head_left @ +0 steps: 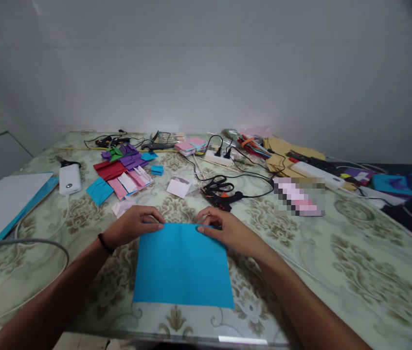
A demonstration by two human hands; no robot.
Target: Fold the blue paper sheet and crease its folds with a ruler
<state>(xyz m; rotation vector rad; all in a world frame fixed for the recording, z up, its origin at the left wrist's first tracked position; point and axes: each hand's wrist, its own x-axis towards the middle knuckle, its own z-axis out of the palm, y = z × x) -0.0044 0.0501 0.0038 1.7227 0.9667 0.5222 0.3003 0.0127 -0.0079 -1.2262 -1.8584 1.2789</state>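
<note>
A blue sheet of paper [184, 267] with a faint crease down its middle lies before me, near the table's front edge. My left hand [136, 226] pinches its far left edge between thumb and fingers. At the far right edge, my right hand [223, 228] grips the same sheet, thumb on top and fingers curled behind. Just beyond my right hand rests a black glue gun [227, 198] with its cord, beside black-handled scissors [218, 184]. A small folded white paper [179, 187] sits past the sheet.
Folded coloured papers, among them a red one [110, 169] and a blue one [99, 190], cluster at the back left. A white power bank [70, 179] stands near stacked sheets [5, 199]. A power strip [218, 158] with cords and brown envelopes [282, 146] lie farther back.
</note>
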